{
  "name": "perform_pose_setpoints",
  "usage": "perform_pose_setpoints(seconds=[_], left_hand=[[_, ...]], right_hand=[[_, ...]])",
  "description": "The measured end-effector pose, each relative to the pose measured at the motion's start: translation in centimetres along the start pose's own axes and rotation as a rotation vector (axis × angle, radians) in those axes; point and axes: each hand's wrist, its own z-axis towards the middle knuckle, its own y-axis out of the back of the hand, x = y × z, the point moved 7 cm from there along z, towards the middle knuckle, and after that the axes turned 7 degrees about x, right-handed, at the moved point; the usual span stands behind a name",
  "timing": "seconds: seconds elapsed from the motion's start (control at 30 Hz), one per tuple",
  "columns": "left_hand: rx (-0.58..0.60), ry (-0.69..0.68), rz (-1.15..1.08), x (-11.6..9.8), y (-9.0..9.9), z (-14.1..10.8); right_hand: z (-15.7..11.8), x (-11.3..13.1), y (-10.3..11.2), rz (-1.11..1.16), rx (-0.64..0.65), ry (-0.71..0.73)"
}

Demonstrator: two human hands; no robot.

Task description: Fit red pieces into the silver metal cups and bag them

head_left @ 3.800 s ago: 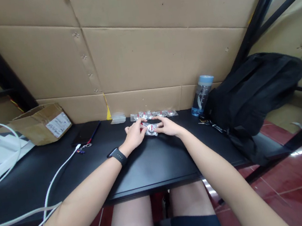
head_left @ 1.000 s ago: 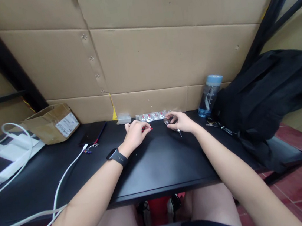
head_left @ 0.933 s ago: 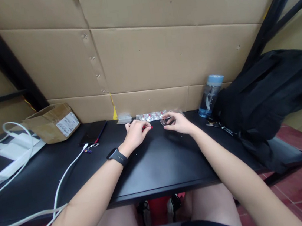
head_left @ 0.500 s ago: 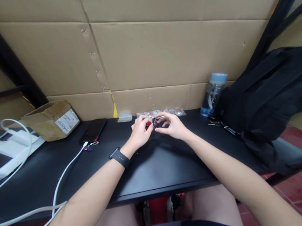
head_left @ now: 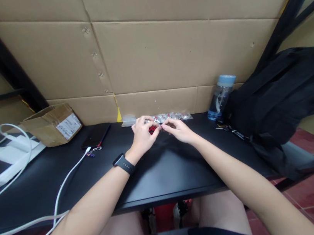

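Observation:
My left hand (head_left: 142, 136), with a dark watch (head_left: 123, 164) on its wrist, is closed around a small red thing (head_left: 152, 129) whose kind I cannot make out. Thumb and fingers of my right hand (head_left: 180, 131) are pinched together just beside it, meeting the left fingertips. What the right fingers hold is too small and too hidden to name. Both hands are above the back part of the black table (head_left: 167, 170). Behind them lies a row of small clear plastic packets (head_left: 171, 117) with silvery and red bits.
A clear plastic piece (head_left: 128, 120) lies behind my left hand. To the left are a phone (head_left: 95, 135), a white cable (head_left: 66, 180) and a cardboard box (head_left: 51, 126). A water bottle (head_left: 221, 96) and black backpack (head_left: 284, 91) stand right. Cardboard (head_left: 148, 56) walls the back.
My right fingers have closed from a wider grip on a dark round thing into a tight pinch. That dark thing no longer shows clearly. My left hand has shifted slightly left.

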Motion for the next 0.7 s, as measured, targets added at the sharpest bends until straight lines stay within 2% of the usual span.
perform_pose_setpoints(seconds=[0.17,0.27,0.37,0.53,0.7], left_hand=[[0.024,0.008,-0.043,0.0,-0.3,0.2],[0.018,0.066,-0.065,1.0,-0.4,0.5],[0.041,0.054,0.032,2.4,-0.6,0.8],[0.222,0.015,0.256,4.9,-1.9,0.8],[0.364,-0.016,0.304,5.8,-3.3,0.4]], right_hand=[[0.0,0.4,0.2,-0.167,-0.011,0.041],[-0.2,0.5,0.8,-0.335,-0.016,0.041],[-0.4,0.5,1.5,-0.449,0.008,0.046],[-0.7,0.1,2.4,-0.497,0.028,0.023],[-0.6,-0.3,2.2,-0.513,0.098,0.035]])
